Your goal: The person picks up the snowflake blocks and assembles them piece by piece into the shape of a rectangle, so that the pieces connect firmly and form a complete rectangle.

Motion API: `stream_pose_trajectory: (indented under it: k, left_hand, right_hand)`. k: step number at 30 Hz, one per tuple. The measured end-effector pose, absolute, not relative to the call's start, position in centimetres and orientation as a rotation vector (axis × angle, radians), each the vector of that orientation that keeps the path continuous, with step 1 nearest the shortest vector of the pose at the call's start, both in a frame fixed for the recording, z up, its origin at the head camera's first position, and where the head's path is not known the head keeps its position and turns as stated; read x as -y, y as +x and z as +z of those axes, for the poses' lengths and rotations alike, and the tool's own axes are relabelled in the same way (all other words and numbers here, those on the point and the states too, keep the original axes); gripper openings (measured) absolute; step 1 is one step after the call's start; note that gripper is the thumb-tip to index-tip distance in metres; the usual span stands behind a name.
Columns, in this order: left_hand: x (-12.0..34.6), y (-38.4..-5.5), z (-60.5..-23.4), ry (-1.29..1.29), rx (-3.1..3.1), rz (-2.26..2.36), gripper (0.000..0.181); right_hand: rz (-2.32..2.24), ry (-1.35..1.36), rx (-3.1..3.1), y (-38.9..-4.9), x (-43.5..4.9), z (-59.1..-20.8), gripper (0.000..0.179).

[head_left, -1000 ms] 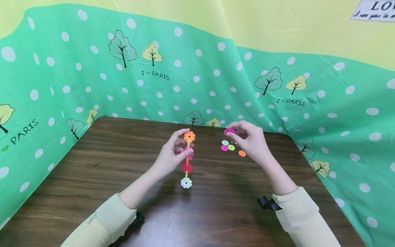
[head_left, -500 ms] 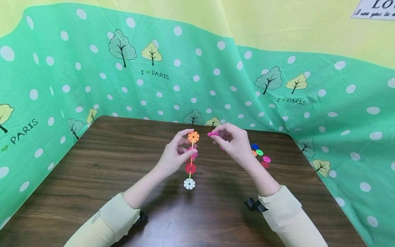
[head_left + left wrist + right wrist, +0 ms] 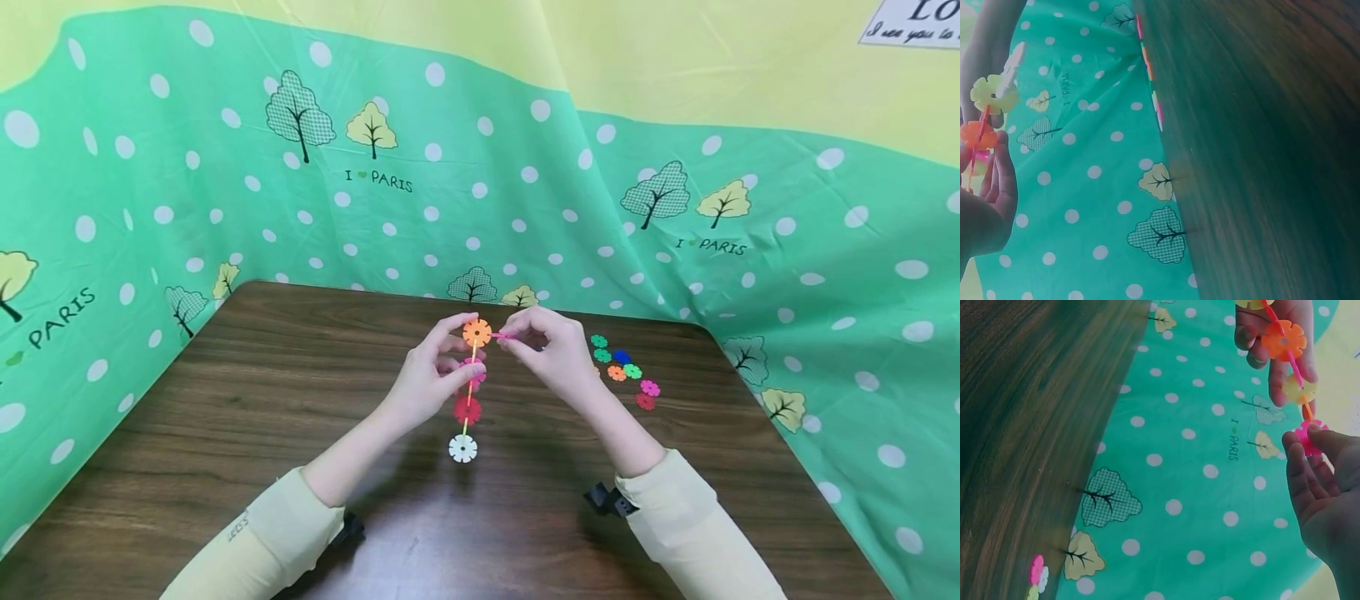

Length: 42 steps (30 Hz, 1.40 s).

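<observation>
1. So the left hand [image 3: 423,379] is gripping the chain of slotted connector discs [image 3: 462,408] partway along, thumb on the near side and fingers curling behind. My guess: it's steadying the far end while leaving most of the orange disc [image 3: 482,334] uncovered.

2. The right hand [image 3: 551,350] is pinching a magenta disc [image 3: 498,335] between thumb and forefinger. The disc is facing edge-on in the head view and meeting the orange one's rim at 3 o'clock. Can't tell whether the slots are engaging. Pinching its outer side is probably keeping the leading edge free.

3. The chain is running from orange at 12 o'clock to a white disc [image 3: 457,448] at 6, and it seems to be hovering over the tabletop [image 3: 285,400].

4. Loose discs [image 3: 632,372] are lying flat at about 3 o'clock from the chain, just past the right hand, so handy to reach, I'd say.

5. Materials: the discs are looking like thin plastic, with petal-notched rims and little centre holes. Neighbours are sitting crosswise, so some are showing as bare lines.

6. The tabletop is showing dark wood-like grain, shining softly towards 6 o'clock. At 12, a polka-dot cloth [image 3: 450,183] is hanging in gentle folds.
</observation>
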<state>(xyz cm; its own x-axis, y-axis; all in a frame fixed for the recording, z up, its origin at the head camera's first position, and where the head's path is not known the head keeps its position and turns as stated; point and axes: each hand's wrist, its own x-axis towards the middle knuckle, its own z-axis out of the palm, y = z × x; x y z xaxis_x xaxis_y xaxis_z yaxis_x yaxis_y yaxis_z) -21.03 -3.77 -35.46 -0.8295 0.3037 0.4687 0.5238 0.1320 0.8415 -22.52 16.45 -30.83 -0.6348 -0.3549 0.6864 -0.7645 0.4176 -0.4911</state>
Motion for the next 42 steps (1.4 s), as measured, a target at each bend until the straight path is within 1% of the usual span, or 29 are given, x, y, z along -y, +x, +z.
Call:
stream_pose_trajectory:
  k: [17, 25, 33, 36, 40, 42]
  left_hand:
    - [3.6, -20.8, -35.0, -0.766, 2.192, -1.76, 0.06]
    - [3.6, -20.5, -34.5, -0.796, 2.196, -1.728, 0.062]
    - [3.7, -20.4, -34.2, -0.827, 2.187, -1.665, 0.063]
    - [3.8, -20.5, -34.3, -0.818, 2.206, -1.64, 0.062]
    - [4.1, -20.8, -34.7, -0.787, 2.238, -1.627, 0.063]
    - [4.3, -20.8, -34.9, -0.77, 2.256, -1.624, 0.062]
  right_hand:
    - [1.02, 1.057, 2.002, -22.6, -16.2, -31.4, 0.007]
    - [0.991, 1.085, 1.964, -22.4, -16.0, -31.4, 0.014]
    - [1.013, 1.106, 1.957, -22.5, -16.1, -31.1, 0.015]
    - [0.99, 1.11, 1.995, -22.6, -16.3, -31.1, 0.022]
    - [0.927, 1.089, 2.082, -22.9, -17.4, -31.2, 0.037]
    - [0.892, 1.062, 2.148, -23.3, -18.3, -31.5, 0.041]
